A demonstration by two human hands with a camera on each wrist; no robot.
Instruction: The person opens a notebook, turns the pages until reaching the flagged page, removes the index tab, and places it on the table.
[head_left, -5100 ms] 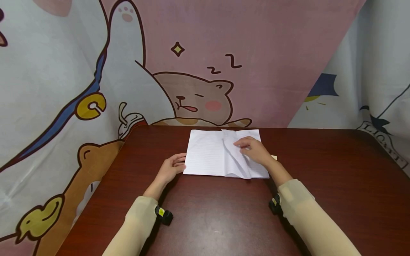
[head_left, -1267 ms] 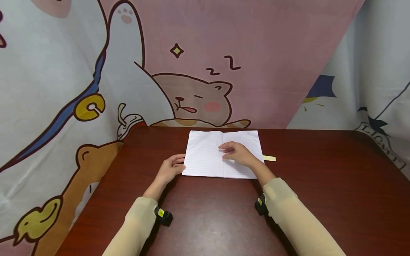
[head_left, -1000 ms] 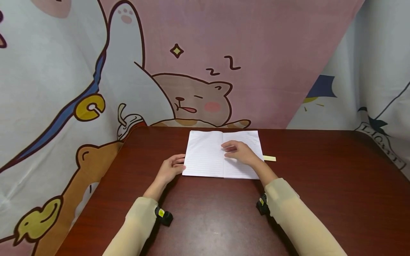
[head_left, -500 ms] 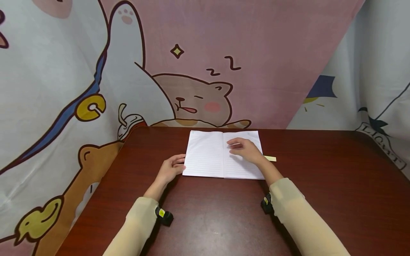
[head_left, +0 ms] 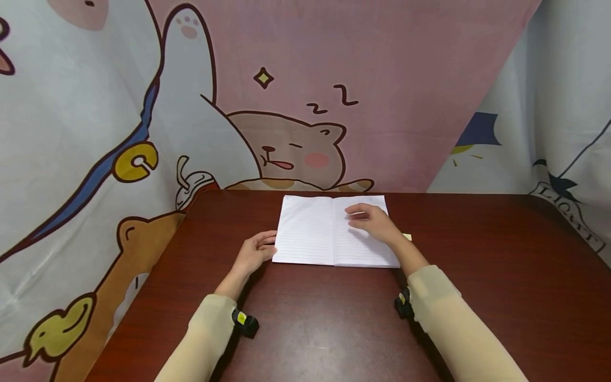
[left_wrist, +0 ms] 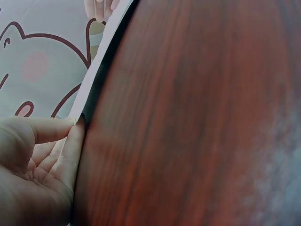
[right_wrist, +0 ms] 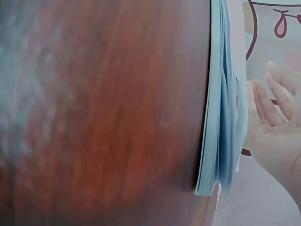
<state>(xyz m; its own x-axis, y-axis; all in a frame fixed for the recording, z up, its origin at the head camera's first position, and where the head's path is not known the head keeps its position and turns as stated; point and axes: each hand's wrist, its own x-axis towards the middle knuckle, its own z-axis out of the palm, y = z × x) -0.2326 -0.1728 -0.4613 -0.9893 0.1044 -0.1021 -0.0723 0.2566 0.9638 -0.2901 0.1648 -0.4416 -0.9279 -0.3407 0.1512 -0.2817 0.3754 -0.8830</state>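
Beneath the loose-fingered right hand (head_left: 377, 223), an open notebook (head_left: 304, 231) lies long axis crosswise, fold (head_left: 333, 239) pointing away; the left hand (head_left: 251, 255) pinches its edge (left_wrist: 88, 87).

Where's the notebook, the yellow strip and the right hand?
Notebook (head_left: 305, 231), head view: left page's middle.
Yellow strip (head_left: 407, 237), head view: its visible end.
Right hand (head_left: 377, 222), head view: back of hand.

We have room between the pale-yellow cloth sleeves (head_left: 207, 326) over the red-brown wooden tabletop (head_left: 324, 323); at the open white lined-paper notebook (head_left: 305, 228), the bare left hand (head_left: 252, 253) (pinching it at the left) and bare right hand (head_left: 376, 222) above the right page (head_left: 365, 252) block us.
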